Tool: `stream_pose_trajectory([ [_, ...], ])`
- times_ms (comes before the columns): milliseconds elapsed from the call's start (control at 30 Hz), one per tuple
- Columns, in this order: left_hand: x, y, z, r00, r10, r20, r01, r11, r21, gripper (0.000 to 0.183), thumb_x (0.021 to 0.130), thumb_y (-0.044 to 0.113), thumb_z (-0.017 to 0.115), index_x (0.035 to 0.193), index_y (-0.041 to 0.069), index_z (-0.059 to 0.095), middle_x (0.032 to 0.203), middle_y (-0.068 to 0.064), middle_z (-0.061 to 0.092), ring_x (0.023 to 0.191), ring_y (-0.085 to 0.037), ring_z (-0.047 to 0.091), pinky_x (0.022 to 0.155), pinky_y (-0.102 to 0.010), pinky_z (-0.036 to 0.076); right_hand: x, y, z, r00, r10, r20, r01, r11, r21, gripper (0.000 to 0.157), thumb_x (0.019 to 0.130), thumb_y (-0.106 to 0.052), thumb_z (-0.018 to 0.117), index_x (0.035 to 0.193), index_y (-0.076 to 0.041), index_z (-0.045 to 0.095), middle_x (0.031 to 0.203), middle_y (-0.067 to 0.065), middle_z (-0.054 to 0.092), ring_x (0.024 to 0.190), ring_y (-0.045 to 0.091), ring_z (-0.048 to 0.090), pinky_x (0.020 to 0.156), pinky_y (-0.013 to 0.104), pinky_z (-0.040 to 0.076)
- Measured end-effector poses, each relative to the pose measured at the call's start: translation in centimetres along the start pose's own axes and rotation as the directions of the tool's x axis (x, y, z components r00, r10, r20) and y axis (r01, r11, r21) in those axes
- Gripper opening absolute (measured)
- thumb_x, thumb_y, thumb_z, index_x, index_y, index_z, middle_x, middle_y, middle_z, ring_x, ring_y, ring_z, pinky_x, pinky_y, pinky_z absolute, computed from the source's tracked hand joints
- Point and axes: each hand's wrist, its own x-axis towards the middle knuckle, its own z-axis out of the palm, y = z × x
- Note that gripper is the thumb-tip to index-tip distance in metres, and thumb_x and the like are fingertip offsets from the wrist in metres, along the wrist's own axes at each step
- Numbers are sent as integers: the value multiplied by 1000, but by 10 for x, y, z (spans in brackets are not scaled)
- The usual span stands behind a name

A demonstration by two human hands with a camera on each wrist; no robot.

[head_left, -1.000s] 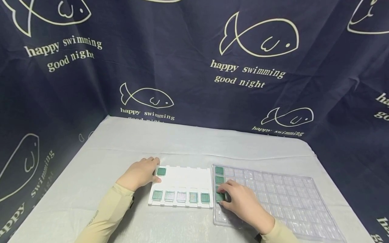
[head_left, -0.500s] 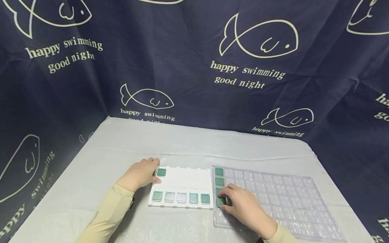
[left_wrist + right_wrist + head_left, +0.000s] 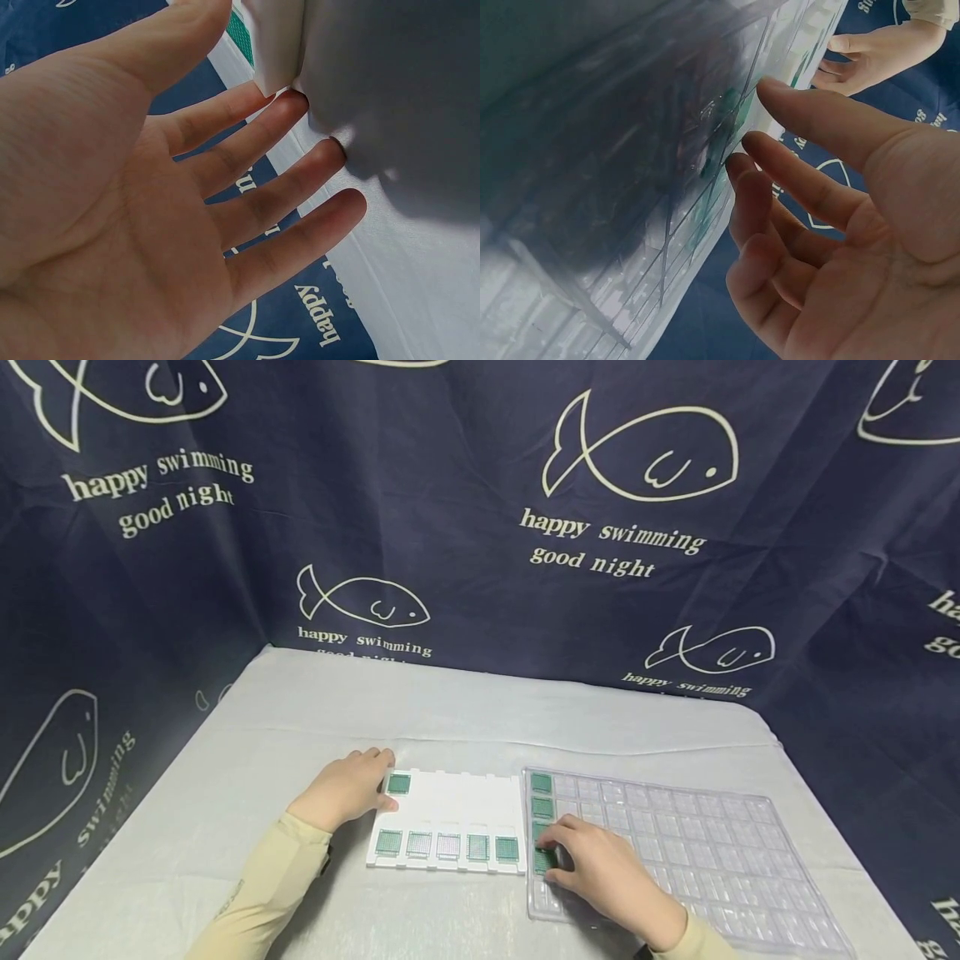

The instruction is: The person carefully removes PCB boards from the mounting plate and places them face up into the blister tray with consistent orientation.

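White table underneath everything. Clear tray lay on its right part; looked like thin plastic, so it could have slid, and a light, straight up-or-down touch probably suited it best. White holder lay just beside the tray's left side. Left hand was at the holder's left end, fingers straight and spread, thumb apart, fingertips touching the corner; gentle, steady contact was enough, no tipping. Right hand was over the tray's left column, thumb and forefinger bent and apart, one at each end of the fourth green board in its pocket. Clamped on it or just bracketing it: couldn't tell. Good handling there likely meant edges only, board level and square to the pocket walls, neighbours not bumped. Six holder boards sat one at far left, five along the near edge.

Hard to see: tray's near edge, partly behind the right forearm and cut off at the frame bottom. Left thumb tip, out of sight in the left wrist view. Third tray board, partly under the forefinger. Right wrist view was dark, green only a blur through plastic.
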Motion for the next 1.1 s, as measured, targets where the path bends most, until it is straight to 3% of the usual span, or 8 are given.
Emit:
stream_pose_trajectory([
  [600, 3, -4, 4, 1000, 14, -6, -13, 1000, 8, 53, 79, 31, 85, 117, 3, 60, 104, -9, 65, 90, -27, 60, 78, -47, 54, 0, 0, 2, 1000, 15, 20, -15, 1000, 20, 34, 71, -29, 90, 101, -26, 73, 97, -14, 67, 74, -2, 52, 60, 21, 46],
  [1100, 2, -1, 2, 1000, 8, -1, -8, 1000, 6, 51, 80, 31, 84, 115, 4, 60, 101, -8, 64, 89, -26, 59, 77, -46, 54, 9, -17, -7, 998, 15, -64, -16, 1000, -19, 35, 78, -29, 86, 110, -22, 73, 105, -10, 72, 88, 11, 71, 70, 28, 58],
])
